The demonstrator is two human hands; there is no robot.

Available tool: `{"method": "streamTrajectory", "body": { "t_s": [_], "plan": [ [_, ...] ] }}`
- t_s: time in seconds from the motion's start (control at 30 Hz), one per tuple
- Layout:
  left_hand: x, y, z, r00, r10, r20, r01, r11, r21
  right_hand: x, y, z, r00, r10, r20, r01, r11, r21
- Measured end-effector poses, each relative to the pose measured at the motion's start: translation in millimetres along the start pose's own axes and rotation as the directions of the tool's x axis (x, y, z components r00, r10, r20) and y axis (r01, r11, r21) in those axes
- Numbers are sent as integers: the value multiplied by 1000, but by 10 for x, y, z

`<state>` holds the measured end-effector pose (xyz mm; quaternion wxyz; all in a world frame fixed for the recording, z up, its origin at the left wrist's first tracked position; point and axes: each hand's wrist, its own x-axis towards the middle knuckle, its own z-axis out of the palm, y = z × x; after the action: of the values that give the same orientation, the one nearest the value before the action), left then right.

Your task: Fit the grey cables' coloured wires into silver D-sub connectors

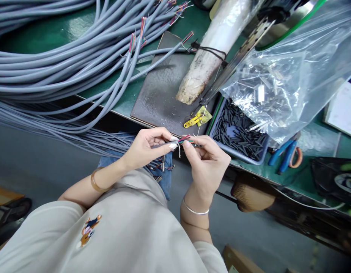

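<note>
Between thumb and forefinger, my left hand pinches the grey end of a cable close to the table's front edge. Thin coloured wires, red, green and dark, come out of that end, and a white strand hangs below it. My right hand is closed on the coloured wires, just right of my left fingertips. Above the hands lies a yellow tool on a dark board.
Grey cables cover the left. A tray of black tubes stands right of my right hand, partly under a clear plastic bag. Blue-handled pliers lie further right. A white wrapped rod and metal bar slant above.
</note>
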<state>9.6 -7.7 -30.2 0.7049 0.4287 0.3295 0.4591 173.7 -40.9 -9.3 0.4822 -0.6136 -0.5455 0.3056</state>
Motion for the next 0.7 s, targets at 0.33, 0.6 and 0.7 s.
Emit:
{"method": "streamTrajectory", "body": {
  "t_s": [0.33,0.6,0.7],
  "plan": [
    [-31,-20,26,987,159,-13,-151,955,256,7,-47,-14,1000,-19,13,20,996,-84],
    [-64,-51,81,974,208,-90,-164,920,355,-3,-61,40,999,-35,-32,32,996,-88],
    [-61,-49,70,944,326,-52,-269,851,452,-5,-62,46,993,-106,-51,100,988,-115]
  ]
}}
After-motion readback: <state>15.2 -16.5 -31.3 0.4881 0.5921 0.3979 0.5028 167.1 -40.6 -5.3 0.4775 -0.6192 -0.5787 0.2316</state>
